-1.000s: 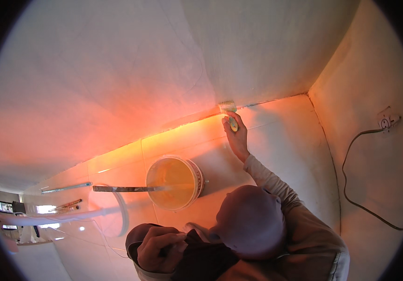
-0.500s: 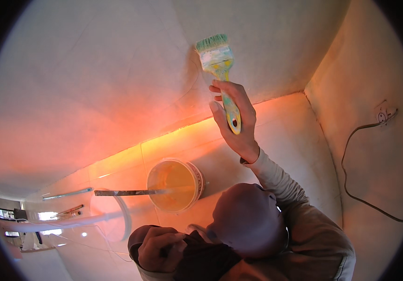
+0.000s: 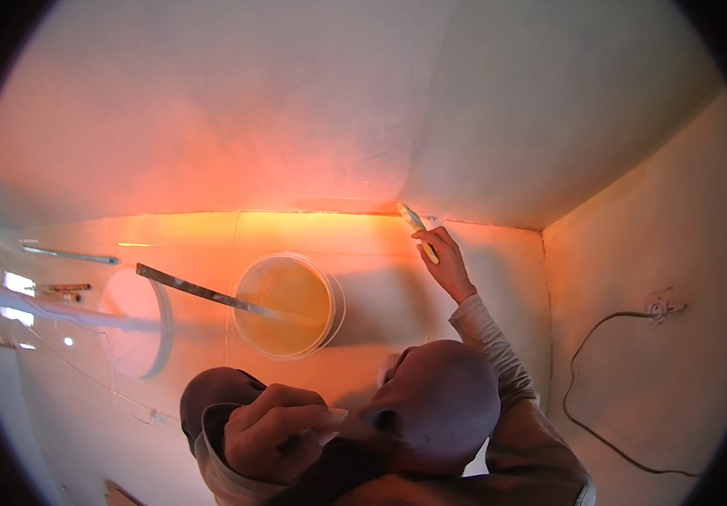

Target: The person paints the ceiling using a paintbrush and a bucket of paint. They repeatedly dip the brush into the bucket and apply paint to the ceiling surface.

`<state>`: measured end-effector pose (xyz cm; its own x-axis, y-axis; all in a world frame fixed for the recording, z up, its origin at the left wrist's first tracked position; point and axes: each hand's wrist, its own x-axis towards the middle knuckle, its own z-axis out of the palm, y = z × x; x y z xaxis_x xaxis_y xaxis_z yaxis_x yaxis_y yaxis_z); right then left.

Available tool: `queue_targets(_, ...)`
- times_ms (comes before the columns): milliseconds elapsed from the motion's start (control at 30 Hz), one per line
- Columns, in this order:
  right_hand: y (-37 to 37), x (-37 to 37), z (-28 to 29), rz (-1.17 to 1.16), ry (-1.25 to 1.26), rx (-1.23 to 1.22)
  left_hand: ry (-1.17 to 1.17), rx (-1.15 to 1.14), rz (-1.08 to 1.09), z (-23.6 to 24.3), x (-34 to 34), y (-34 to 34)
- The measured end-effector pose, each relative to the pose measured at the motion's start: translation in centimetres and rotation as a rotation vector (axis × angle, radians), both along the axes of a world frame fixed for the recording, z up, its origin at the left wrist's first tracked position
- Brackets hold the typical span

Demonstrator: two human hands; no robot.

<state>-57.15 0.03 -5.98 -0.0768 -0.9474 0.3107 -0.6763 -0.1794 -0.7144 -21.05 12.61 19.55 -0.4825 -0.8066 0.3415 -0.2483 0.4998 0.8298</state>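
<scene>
My right hand (image 3: 448, 266) is closed around the handle of a flat paintbrush (image 3: 414, 221). Its bristle end meets the foot of the pale wall (image 3: 321, 110), right where wall and floor join. Left of that hand, a white bucket (image 3: 340, 312) holds yellowish liquid. A dark, paint-marked flat stick (image 3: 190, 287) leans in it, sticking out over the left rim. My left hand (image 3: 275, 430) rests curled by my left knee (image 3: 216, 396), with nothing seen in its fingers. My right knee (image 3: 443, 405) is bent up beside the right forearm.
A round white disc-shaped thing (image 3: 131, 329) lies left of the bucket. Farther left are a thin bluish rod (image 3: 68, 255) and a pale tube (image 3: 43, 312). A cable (image 3: 574, 379) hangs from an outlet (image 3: 663, 309) on the right side wall.
My right hand has brought the paintbrush down from high on the wall to its bottom edge, turning it edge-on. The whole view has shifted. My left hand stays curled by the knee.
</scene>
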Motion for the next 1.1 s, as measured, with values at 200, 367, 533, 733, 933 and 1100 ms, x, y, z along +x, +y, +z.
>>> queue_targets(200,-2.0,-2.3,5.4,0.022,0.246,0.013,0.052,0.029,-0.052,-0.1,0.1,0.1)
queue_targets(367,-1.4,-2.5,14.2,0.09,0.355,-0.143,0.058,-0.009,-0.045,0.3,0.3,0.2)
queue_targets(533,-1.3,-2.1,27.0,0.125,0.486,-0.245,0.116,-0.027,-0.048,0.1,0.3,0.3)
queue_targets(733,-0.9,-1.6,39.7,0.066,0.465,-0.231,0.135,-0.04,-0.077,-0.4,0.4,0.1)
queue_targets(933,-0.9,-1.6,51.6,-0.02,0.538,-0.371,0.167,-0.013,-0.111,-0.1,0.7,0.0)
queue_targets(1100,-0.2,-0.4,54.5,-0.077,0.795,-0.738,0.166,-0.032,-0.157,-0.5,1.3,0.0)
